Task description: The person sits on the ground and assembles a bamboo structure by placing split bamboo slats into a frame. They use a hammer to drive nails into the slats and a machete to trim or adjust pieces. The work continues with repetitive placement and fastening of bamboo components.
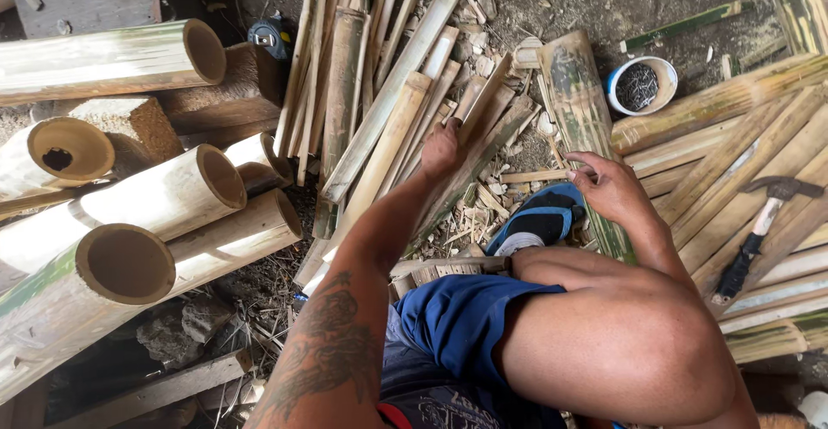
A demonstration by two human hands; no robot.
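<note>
The left hand point(442, 147) reaches far out into a heap of split bamboo strips point(392, 110) and has its fingers closed around the near end of one short strip point(477, 101), which points away and to the right. The right hand point(611, 189) lies just right of it, fingers loosely curled and mostly open, resting on a wide green-streaked bamboo slat point(580, 110) that runs from far to near beside the person's foot; whether it grips the slat or only touches it cannot be told. A thin stick point(533, 175) lies between the two hands. The foot wears a blue and black shoe point(542, 220), set among chips and offcuts on the dirt ground, with the bent knee in blue shorts point(461, 321) nearer the camera. To the left, thick round bamboo poles point(164, 196) are stacked with their hollow cut ends facing right. To the right, flat slats are laid side by side, and a hammer point(759, 231) with a black grip lies on them. Farther off sits a white tub of nails point(641, 86), and a tape measure point(270, 37) rests on a wooden block at the far left.
</note>
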